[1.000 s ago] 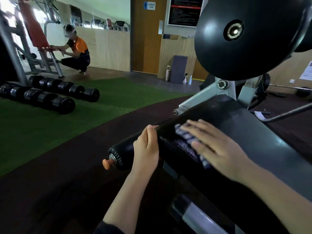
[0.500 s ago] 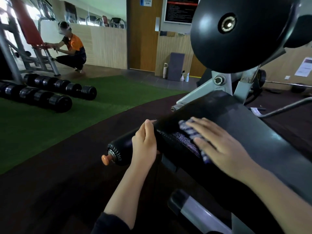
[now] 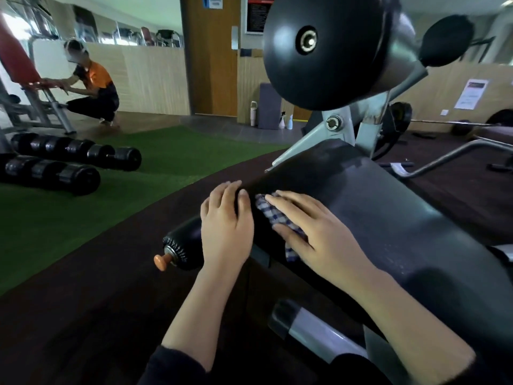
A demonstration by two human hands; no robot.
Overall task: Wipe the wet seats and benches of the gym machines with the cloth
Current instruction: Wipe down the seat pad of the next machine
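The black padded bench [image 3: 374, 218] slopes across the right. On its near left edge lies the checked cloth [image 3: 273, 215], pressed flat beneath the right hand [image 3: 319, 234], fingers [image 3: 288, 202] straight over it. Just beside, the left hand [image 3: 226, 226] curls over the bench's edge.

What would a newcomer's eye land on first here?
Probably the big black roller pad looming at top centre. Next, the two hands on the black bench below it: the right hand presses a checked cloth flat, the left hand grips the bench edge. Dumbbells lie on the green turf, left.
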